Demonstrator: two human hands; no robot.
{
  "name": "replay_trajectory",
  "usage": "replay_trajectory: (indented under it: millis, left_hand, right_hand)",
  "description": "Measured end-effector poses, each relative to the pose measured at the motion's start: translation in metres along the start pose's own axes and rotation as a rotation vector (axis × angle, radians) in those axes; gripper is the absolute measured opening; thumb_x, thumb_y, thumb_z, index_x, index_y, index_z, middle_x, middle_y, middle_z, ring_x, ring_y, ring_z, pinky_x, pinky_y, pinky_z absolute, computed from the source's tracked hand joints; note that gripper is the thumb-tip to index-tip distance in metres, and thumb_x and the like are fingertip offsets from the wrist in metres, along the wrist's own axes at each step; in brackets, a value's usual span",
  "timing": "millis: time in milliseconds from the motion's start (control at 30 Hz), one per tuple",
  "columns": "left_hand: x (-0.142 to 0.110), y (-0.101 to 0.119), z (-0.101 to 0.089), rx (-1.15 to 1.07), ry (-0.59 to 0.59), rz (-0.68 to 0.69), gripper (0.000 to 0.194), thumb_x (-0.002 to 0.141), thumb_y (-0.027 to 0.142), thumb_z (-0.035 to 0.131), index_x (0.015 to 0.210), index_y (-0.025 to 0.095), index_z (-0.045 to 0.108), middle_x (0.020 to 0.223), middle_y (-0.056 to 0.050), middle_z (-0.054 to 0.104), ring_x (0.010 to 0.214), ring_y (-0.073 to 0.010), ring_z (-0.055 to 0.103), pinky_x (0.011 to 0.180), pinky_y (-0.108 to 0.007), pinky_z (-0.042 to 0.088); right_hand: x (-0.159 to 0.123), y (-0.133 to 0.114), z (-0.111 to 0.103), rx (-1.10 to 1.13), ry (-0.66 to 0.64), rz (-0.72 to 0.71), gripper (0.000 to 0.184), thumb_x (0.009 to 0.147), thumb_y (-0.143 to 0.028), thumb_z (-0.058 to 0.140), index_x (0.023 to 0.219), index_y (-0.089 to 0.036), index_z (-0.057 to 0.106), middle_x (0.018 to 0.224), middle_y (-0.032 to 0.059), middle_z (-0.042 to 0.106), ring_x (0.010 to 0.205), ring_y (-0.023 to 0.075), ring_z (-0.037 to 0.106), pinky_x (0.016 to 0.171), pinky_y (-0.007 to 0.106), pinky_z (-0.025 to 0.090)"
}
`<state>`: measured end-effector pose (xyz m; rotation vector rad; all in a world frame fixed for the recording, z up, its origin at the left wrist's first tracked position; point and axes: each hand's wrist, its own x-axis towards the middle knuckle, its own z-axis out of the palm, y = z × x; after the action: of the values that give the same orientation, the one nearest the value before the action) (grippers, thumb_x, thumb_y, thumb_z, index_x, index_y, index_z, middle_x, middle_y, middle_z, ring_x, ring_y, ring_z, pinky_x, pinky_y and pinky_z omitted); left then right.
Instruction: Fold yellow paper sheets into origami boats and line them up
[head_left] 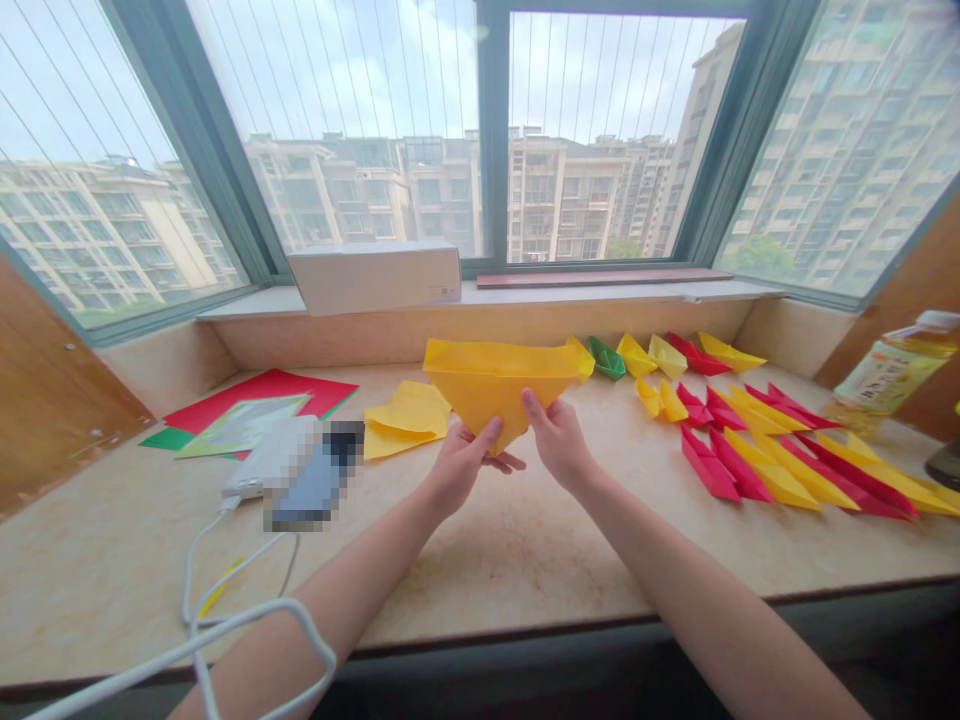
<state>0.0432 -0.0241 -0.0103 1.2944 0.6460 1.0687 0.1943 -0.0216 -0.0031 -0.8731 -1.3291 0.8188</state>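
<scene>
Both my hands hold a folded sheet of yellow paper (504,372) above the sill. It has a wide folded band along its top and narrows to a point at the bottom. My left hand (466,462) grips it near the lower tip, thumb in front and some fingers showing behind. My right hand (556,432) pinches its right slanting side, with the thumb on the front face. Behind my left hand lies another piece of creased yellow paper (405,420) on the sill.
Rows of red, yellow and green paper boats (750,465) fill the right side, beside a bottle (892,370). At left lie coloured sheets (255,390), a white power bank (274,455), a blurred-out phone (315,485) and a white cable (262,610). A white box (375,278) stands by the window.
</scene>
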Motion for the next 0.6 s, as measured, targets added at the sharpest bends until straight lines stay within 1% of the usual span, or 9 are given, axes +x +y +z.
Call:
replay_trajectory:
  millis: [67, 167, 233, 300, 400, 467, 533, 600]
  left_hand:
    - [-0.0024, -0.0004, 0.0021, 0.07, -0.018, -0.012, 0.048, 0.083, 0.047, 0.067, 0.113, 0.01, 0.065, 0.092, -0.015, 0.075, 0.061, -0.0208, 0.072, 0.052, -0.025, 0.053]
    - [-0.0059, -0.001, 0.0034, 0.129, -0.077, -0.043, 0.046, 0.081, 0.048, 0.068, 0.101, 0.007, 0.068, 0.075, -0.013, 0.074, 0.057, -0.0203, 0.07, 0.049, -0.025, 0.052]
    - [-0.0075, -0.0018, 0.0032, 0.141, -0.135, -0.07, 0.044, 0.08, 0.049, 0.068, 0.092, 0.006, 0.069, 0.069, -0.013, 0.073, 0.053, -0.019, 0.068, 0.048, -0.025, 0.051]
    - [-0.0081, -0.0027, 0.0026, 0.144, -0.164, -0.089, 0.045, 0.08, 0.051, 0.068, 0.085, 0.006, 0.069, 0.066, -0.013, 0.072, 0.05, -0.018, 0.066, 0.047, -0.025, 0.049]
    - [-0.0065, -0.0036, 0.0013, 0.119, -0.132, -0.091, 0.047, 0.082, 0.053, 0.066, 0.082, 0.006, 0.068, 0.063, -0.012, 0.07, 0.047, -0.0166, 0.064, 0.045, -0.024, 0.047]
    - [-0.0041, -0.0037, -0.0004, 0.063, -0.081, -0.066, 0.048, 0.083, 0.055, 0.064, 0.084, 0.007, 0.068, 0.064, -0.012, 0.071, 0.046, -0.0158, 0.063, 0.044, -0.024, 0.045]
    - [-0.001, -0.0034, -0.0029, -0.017, -0.023, -0.037, 0.049, 0.083, 0.057, 0.062, 0.086, 0.009, 0.067, 0.067, -0.01, 0.071, 0.045, -0.0147, 0.062, 0.043, -0.024, 0.044]
    - [0.0018, -0.0028, -0.0058, -0.084, 0.026, -0.017, 0.048, 0.083, 0.058, 0.061, 0.086, 0.01, 0.066, 0.066, -0.008, 0.071, 0.043, -0.0134, 0.06, 0.042, -0.024, 0.044]
  right_hand:
    - [-0.0017, 0.0006, -0.0006, -0.005, 0.047, 0.026, 0.051, 0.087, -0.062, 0.052, 0.094, -0.015, 0.069, 0.075, 0.0076, 0.07, 0.07, 0.0214, 0.064, 0.056, 0.029, 0.048]
    - [-0.0044, -0.0001, -0.0016, -0.023, 0.047, 0.063, 0.048, 0.087, -0.06, 0.051, 0.079, -0.015, 0.066, 0.063, 0.0046, 0.064, 0.055, 0.0174, 0.056, 0.046, 0.027, 0.041]
    - [-0.0062, -0.0013, -0.0012, -0.02, 0.041, 0.07, 0.046, 0.087, -0.06, 0.051, 0.075, -0.016, 0.062, 0.061, 0.0033, 0.061, 0.05, 0.0151, 0.052, 0.043, 0.026, 0.039]
    - [-0.0072, -0.0025, 0.0, -0.022, 0.047, 0.065, 0.045, 0.088, -0.06, 0.051, 0.075, -0.017, 0.059, 0.061, 0.0024, 0.06, 0.048, 0.014, 0.049, 0.041, 0.026, 0.038]
    - [-0.0073, -0.0037, 0.0019, -0.053, 0.075, 0.038, 0.046, 0.088, -0.061, 0.048, 0.072, -0.018, 0.056, 0.06, 0.0017, 0.058, 0.05, 0.0139, 0.049, 0.042, 0.026, 0.038]
    - [-0.0073, -0.0038, 0.0031, -0.074, 0.066, -0.011, 0.047, 0.09, -0.061, 0.046, 0.07, -0.019, 0.055, 0.061, 0.0015, 0.058, 0.054, 0.0143, 0.051, 0.047, 0.026, 0.041]
    - [-0.0083, -0.0036, 0.0045, -0.114, 0.02, -0.062, 0.047, 0.092, -0.059, 0.044, 0.07, -0.019, 0.056, 0.063, 0.0016, 0.058, 0.058, 0.0146, 0.054, 0.052, 0.026, 0.044]
    - [-0.0104, -0.0029, 0.0063, -0.163, -0.041, -0.082, 0.045, 0.092, -0.057, 0.045, 0.072, -0.019, 0.059, 0.065, 0.0022, 0.061, 0.061, 0.0151, 0.056, 0.056, 0.026, 0.045]
